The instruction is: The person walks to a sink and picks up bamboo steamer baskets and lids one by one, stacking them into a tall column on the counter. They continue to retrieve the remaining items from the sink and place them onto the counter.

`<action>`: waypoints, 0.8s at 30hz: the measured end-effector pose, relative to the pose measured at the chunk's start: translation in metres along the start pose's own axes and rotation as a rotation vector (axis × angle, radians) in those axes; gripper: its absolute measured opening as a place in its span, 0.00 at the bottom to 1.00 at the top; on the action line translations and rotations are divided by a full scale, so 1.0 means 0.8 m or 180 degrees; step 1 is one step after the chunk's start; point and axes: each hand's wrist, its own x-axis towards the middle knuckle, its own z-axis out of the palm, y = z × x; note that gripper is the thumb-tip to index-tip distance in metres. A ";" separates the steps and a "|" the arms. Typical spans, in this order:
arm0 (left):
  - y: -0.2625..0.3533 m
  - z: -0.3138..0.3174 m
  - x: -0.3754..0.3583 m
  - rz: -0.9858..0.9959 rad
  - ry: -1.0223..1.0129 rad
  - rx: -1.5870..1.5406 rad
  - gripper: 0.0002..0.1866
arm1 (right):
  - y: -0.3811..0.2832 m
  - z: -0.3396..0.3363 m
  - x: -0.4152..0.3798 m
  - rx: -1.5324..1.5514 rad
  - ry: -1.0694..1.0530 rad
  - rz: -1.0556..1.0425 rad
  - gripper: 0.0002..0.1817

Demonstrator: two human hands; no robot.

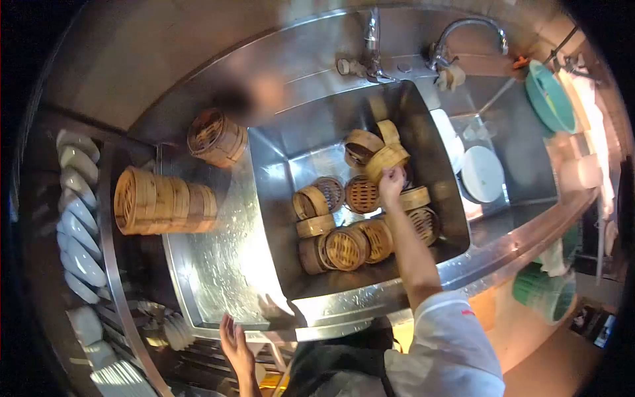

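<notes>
My right hand (392, 181) reaches into the large steel sink (317, 289), its fingers closed on the rim of a bamboo steamer basket (385, 161). Around it in the basin lie several more round steamers, some on their sides; one slatted steamer (347, 249) is in front and another (363, 194) lies in the middle. Low at the front left, beside the counter's edge, my left hand (236, 344) holds nothing and its fingers are apart.
Stacked steamers (162, 202) lie on the left drainboard (231, 264), with another stack (217, 137) behind. White plates (482, 174) are in the right basin. A faucet (466, 26) and a green basin (550, 97) stand beyond. Dishes (83, 245) fill the left rack.
</notes>
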 end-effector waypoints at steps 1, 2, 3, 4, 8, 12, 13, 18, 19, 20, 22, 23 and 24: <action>0.001 0.013 0.013 0.0041 -0.0248 -0.0269 0.22 | -0.044 -0.015 -0.024 0.0366 -0.0506 0.0192 0.06; 0.007 0.026 0.030 0.0078 -0.0655 -0.0501 0.22 | -0.115 -0.024 -0.058 0.0715 -0.0750 0.0360 0.07; 0.016 0.041 0.046 0.0135 -0.1034 -0.0732 0.23 | -0.180 -0.028 -0.094 0.0633 -0.0849 0.0274 0.07; 0.026 0.057 0.062 0.0137 -0.1338 -0.0910 0.26 | -0.249 -0.031 -0.136 0.1260 -0.1036 0.0560 0.08; 0.109 0.083 0.112 -0.0576 -0.1945 -0.2747 0.40 | -0.396 -0.031 -0.285 0.1530 -0.1948 0.0511 0.12; 0.145 0.011 0.147 0.0145 -0.1349 -0.3451 0.30 | -0.433 -0.011 -0.342 0.1515 -0.3117 0.0127 0.25; 0.148 -0.017 0.155 0.0595 -0.0879 -0.2914 0.29 | -0.446 -0.005 -0.337 0.1520 -0.3226 -0.0197 0.30; 0.204 -0.132 0.236 0.1215 -0.0452 -0.2468 0.25 | -0.562 0.115 -0.281 0.1693 -0.3166 -0.0357 0.38; 0.211 -0.145 0.267 0.1584 -0.0451 -0.2425 0.24 | -0.577 0.153 -0.270 0.1730 -0.3500 -0.0603 0.36; 0.223 -0.158 0.291 0.1546 -0.0450 -0.2421 0.21 | -0.596 0.188 -0.269 0.1469 -0.3592 -0.0687 0.35; 0.239 -0.173 0.344 0.1499 -0.0305 -0.2594 0.13 | -0.622 0.261 -0.274 0.1000 -0.3450 -0.0969 0.31; 0.245 -0.186 0.360 0.1174 -0.0356 -0.2432 0.11 | -0.619 0.292 -0.277 0.0787 -0.3221 -0.1150 0.29; 0.246 -0.192 0.375 0.0960 -0.0310 -0.2464 0.11 | -0.616 0.312 -0.280 0.0782 -0.3211 -0.1175 0.29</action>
